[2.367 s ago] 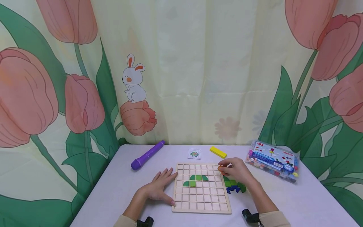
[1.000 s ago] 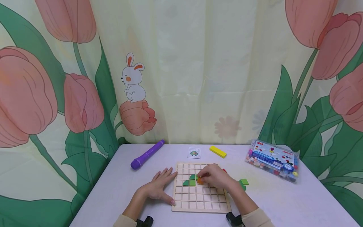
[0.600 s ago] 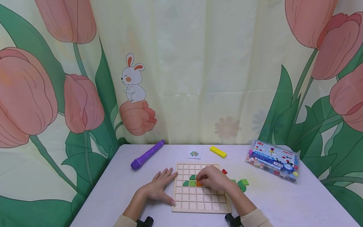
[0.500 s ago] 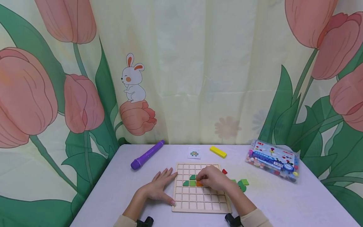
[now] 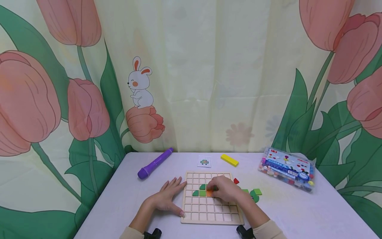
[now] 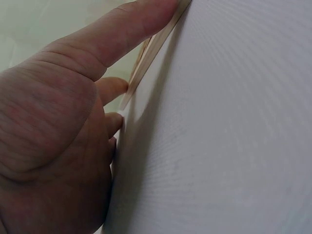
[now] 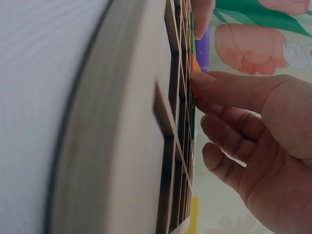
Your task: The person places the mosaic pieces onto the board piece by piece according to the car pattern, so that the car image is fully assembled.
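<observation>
A wooden grid board (image 5: 209,217) lies on the white table. My left hand (image 5: 165,197) is spread at its left side, thumb on the near left corner and fingertips by the left edge; the left wrist view shows the thumb (image 6: 131,29) on the wooden rim. With thumb and forefinger my right hand (image 5: 223,189) pinches an orange square tile (image 5: 210,193), low in a middle cell. Left of it sit a light green square tile (image 5: 202,193) and a dark green curved tile (image 5: 195,193), with another curved tile (image 5: 202,186) above. The right hand covers tiles behind it.
Loose green tiles (image 5: 257,191) and a red tile (image 5: 236,181) lie right of the board, partly behind the right forearm. Farther back are a small pattern card (image 5: 204,161), a yellow bar (image 5: 229,160), a purple toy microphone (image 5: 155,163) and a clear plastic box (image 5: 286,171).
My right hand has carried the orange tile from the board's far right edge left to the middle and lowered it beside the light green square. The left hand has stayed put.
</observation>
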A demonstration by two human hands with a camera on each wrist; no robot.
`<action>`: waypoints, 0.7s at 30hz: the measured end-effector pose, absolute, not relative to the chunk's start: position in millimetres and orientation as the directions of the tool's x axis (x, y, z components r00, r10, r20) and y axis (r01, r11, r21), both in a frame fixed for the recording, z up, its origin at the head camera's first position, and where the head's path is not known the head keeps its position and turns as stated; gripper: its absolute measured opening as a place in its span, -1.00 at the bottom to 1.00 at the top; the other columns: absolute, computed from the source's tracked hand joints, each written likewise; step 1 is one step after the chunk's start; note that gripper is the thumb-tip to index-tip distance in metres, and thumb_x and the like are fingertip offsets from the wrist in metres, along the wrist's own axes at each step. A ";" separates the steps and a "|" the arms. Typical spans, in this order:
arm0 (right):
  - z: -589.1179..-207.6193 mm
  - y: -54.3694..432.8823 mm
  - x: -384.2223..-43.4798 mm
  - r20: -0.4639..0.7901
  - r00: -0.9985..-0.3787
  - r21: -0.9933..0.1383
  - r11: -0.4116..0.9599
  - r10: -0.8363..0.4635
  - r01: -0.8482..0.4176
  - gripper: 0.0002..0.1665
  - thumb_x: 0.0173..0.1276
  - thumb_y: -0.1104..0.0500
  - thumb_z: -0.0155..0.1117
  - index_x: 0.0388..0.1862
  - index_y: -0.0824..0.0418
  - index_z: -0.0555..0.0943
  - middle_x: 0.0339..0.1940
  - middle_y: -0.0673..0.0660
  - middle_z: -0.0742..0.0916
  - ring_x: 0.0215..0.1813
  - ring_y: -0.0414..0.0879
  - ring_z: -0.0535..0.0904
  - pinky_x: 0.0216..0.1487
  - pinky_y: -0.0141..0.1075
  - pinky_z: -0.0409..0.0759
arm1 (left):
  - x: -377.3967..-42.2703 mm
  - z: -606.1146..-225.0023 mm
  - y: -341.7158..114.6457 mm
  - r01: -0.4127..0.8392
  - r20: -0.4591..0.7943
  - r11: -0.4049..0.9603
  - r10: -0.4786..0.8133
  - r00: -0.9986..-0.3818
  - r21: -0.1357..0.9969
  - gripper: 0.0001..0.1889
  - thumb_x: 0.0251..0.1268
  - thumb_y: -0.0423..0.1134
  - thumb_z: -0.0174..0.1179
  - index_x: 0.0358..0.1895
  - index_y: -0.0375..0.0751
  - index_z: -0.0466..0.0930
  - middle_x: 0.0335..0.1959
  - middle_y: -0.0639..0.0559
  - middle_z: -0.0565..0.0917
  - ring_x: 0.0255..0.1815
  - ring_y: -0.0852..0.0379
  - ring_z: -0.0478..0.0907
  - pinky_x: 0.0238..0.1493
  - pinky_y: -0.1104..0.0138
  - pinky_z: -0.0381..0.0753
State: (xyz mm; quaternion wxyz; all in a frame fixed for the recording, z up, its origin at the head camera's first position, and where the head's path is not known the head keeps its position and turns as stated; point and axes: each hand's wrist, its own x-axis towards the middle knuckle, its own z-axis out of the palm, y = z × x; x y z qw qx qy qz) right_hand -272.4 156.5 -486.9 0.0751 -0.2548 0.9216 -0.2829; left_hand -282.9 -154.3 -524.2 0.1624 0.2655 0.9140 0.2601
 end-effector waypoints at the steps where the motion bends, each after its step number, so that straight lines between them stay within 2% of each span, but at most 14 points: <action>1: -487.0 156.6 -272.4 0.005 -0.860 -0.555 0.714 -0.510 -0.426 -0.73 0.28 0.23 0.54 -0.04 0.04 0.84 -0.08 -0.08 0.79 0.00 -0.11 0.62 0.11 -0.08 0.69 | -282.5 -524.2 -154.2 0.402 -0.157 0.724 0.570 -0.806 0.561 0.32 -0.16 0.41 0.55 0.70 0.12 0.03 0.76 -0.10 -0.09 0.77 -0.17 -0.31 0.68 -0.23 -0.39; 8: -485.1 158.7 -272.0 0.006 -0.858 -0.566 0.706 -0.513 -0.426 -0.76 0.31 0.21 0.53 -0.04 0.03 0.83 -0.13 -0.13 0.77 -0.01 -0.15 0.62 0.10 -0.13 0.68 | -281.4 -522.2 -153.7 0.410 -0.150 0.722 0.573 -0.806 0.558 0.32 -0.17 0.41 0.55 0.70 0.10 0.04 0.76 -0.11 -0.09 0.77 -0.18 -0.30 0.68 -0.23 -0.38; 16: -479.5 175.3 -274.1 0.051 -0.893 -0.594 0.705 -0.448 -0.387 -0.70 0.38 0.22 0.45 0.09 0.13 0.77 -0.24 -0.10 0.70 -0.24 -0.14 0.53 -0.28 -0.35 0.54 | -283.0 -522.8 -154.3 0.423 -0.141 0.718 0.581 -0.802 0.553 0.33 -0.17 0.42 0.54 0.71 0.09 0.03 0.76 -0.12 -0.09 0.77 -0.19 -0.31 0.68 -0.24 -0.38; 21: -478.3 186.5 -278.3 0.072 -0.924 -0.576 0.740 -0.376 -0.347 -0.66 0.38 0.20 0.46 0.12 0.13 0.75 -0.24 -0.11 0.68 -0.26 -0.15 0.49 -0.31 -0.37 0.50 | -283.1 -523.1 -154.8 0.427 -0.137 0.714 0.585 -0.800 0.555 0.33 -0.17 0.43 0.54 0.71 0.09 0.02 0.76 -0.12 -0.09 0.77 -0.19 -0.31 0.68 -0.25 -0.38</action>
